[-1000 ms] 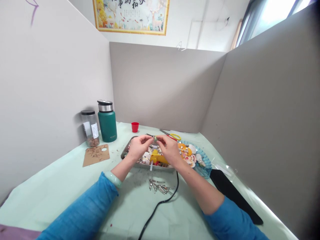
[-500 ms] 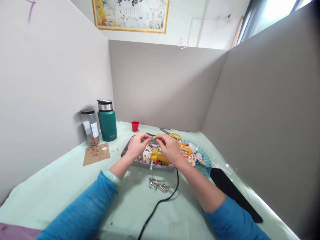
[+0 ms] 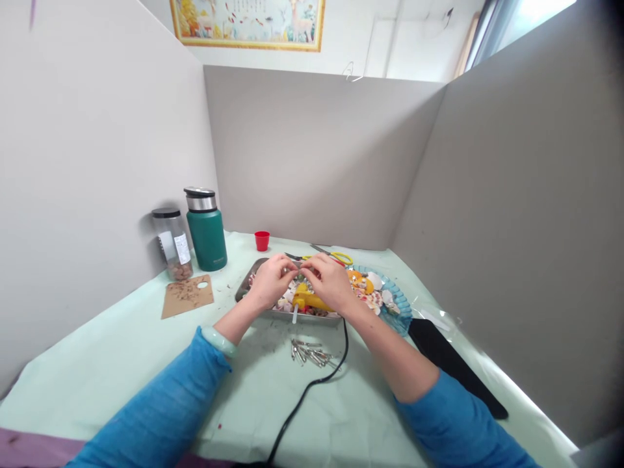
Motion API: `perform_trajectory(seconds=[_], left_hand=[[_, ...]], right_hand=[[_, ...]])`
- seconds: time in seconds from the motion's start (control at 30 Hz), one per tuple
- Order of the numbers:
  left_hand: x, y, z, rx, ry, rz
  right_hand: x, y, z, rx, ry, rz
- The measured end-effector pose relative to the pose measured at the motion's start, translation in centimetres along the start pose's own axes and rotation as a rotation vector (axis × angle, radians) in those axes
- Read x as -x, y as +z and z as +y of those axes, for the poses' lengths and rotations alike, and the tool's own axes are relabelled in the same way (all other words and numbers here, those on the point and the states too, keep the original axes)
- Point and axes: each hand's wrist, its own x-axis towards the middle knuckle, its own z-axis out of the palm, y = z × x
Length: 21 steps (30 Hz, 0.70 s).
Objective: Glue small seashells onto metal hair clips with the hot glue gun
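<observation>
"What stands at the far left, and why there?"

"A clear jar (image 3: 171, 246) with a black lid, and in front of it a brown card (image 3: 182, 298) strewn with dark bits, perhaps to catch them before they scatter over the surface (image 3: 121, 351). The green bottle (image 3: 207, 239) is upright beside the jar, probably put back there to clear the elbows. The red cup (image 3: 262, 241) sits alone towards the rear."

"And the hands?"

"The left hand (image 3: 270, 281) is above the metal tray (image 3: 273, 315), its fingers drawn into a narrow pinch. The right hand (image 3: 329, 281) meets it fingertip to fingertip, pinched just as narrowly. A small greenish piece (image 3: 301, 276) looks gripped between both; what it is, I can't tell. Two hands suggest that something so little needs steadying from each side."

"What's under them?"

"A yellow glue gun (image 3: 303, 297), lying across the tray, its pale stick poking over the near rim, likely for easy reach. Silvery metal clips (image 3: 312, 354) lie heaped nearer the body, by a black cord (image 3: 305, 396)."

"Further right?"

"Yellow-and-red scissors (image 3: 341, 258) behind the right hand, then a blue fluted plate (image 3: 402, 311) of shells, its raised rim good for corralling loose pieces."
</observation>
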Motion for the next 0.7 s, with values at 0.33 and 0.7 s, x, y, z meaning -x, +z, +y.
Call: perform_trajectory(seconds=[0.33,0.7], left_hand=[[0.1,-0.2,0.6,0.087,0.004,0.019],[-0.1,-0.6,0.5,0.404,-0.183,-0.018]], right_hand=[[-0.3,0.0,0.1,-0.077,0.092,-0.045],[-1.0,-0.8,0.0,-0.637,0.547,-0.106]])
